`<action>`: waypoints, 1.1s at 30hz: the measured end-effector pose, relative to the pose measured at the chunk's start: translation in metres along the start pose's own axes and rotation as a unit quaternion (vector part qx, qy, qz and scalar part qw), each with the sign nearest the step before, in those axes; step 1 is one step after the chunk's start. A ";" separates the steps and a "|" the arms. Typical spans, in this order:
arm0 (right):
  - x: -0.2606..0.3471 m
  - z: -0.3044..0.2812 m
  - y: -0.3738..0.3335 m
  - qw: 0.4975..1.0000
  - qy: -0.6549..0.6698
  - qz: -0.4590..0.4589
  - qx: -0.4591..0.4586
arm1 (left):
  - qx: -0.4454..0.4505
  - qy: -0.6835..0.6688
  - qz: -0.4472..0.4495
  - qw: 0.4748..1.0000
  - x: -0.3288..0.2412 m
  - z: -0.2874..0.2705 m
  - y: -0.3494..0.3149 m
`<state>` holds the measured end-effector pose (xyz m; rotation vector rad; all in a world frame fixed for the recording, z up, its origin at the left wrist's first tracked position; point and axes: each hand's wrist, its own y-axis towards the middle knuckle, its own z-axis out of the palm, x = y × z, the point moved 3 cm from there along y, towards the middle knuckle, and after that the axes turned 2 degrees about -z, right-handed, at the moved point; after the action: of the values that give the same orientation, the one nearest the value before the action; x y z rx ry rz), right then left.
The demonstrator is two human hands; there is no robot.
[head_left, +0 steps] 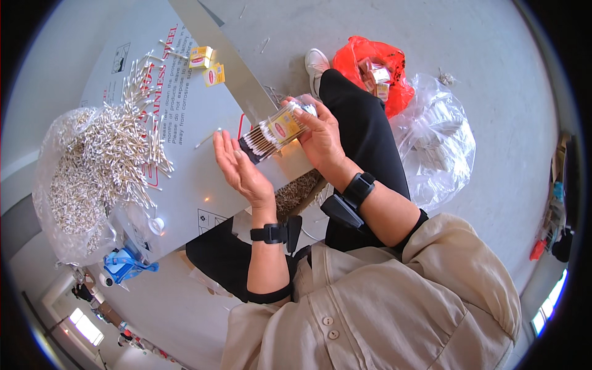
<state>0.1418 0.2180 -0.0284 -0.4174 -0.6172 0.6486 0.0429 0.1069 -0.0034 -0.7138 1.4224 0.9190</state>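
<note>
My right hand (322,137) grips a clear packet of cotton swabs (268,137) with a yellow label card, thumb on top near the card. The swabs lie side by side in it, brown sticks with white tips, tilted toward my left hand. Fingers stretched out and palm turned up, my left hand (243,176) is beside the packet's lower left end; I cannot tell whether it touches it. Farther off on the table (185,185) are a small stack of yellow cards (200,57) and a loose yellow card (214,74).
A big heap of loose cotton swabs (92,166) spills from a clear bag at the left. Right of my leg, a red plastic bag (357,52) with filled packets and a clear plastic bag (435,145) sit on the floor. Below the table edge is a box of brown sticks (296,194).
</note>
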 end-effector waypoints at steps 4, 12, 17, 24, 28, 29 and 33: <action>-0.002 0.001 0.001 0.999 -0.037 -0.036 0.009 | -0.014 -0.046 -0.017 0.999 0.007 0.017 0.009; -0.005 0.000 0.000 0.999 -0.041 -0.032 0.007 | -0.027 -0.080 -0.041 0.996 0.005 0.038 0.005; -0.003 0.000 0.001 0.999 -0.032 -0.026 0.009 | -0.031 -0.102 -0.067 0.992 0.005 0.050 0.003; -0.005 0.002 0.000 0.999 -0.031 -0.019 0.020 | 0.031 -0.142 -0.076 0.986 0.002 0.068 0.005; 0.001 0.002 0.000 0.999 -0.004 -0.007 0.041 | -0.014 -0.134 -0.043 0.990 -0.001 0.049 0.000; 0.001 0.003 0.000 0.999 -0.002 -0.007 0.041 | -0.036 -0.122 -0.066 0.990 -0.002 0.042 -0.006; 0.004 0.004 0.001 0.999 0.044 -0.004 0.014 | -0.042 -0.135 -0.133 0.981 -0.009 0.037 -0.031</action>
<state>0.1415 0.2219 -0.0244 -0.4147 -0.5243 0.6277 0.0889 0.1231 0.0039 -0.7891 1.0269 0.8336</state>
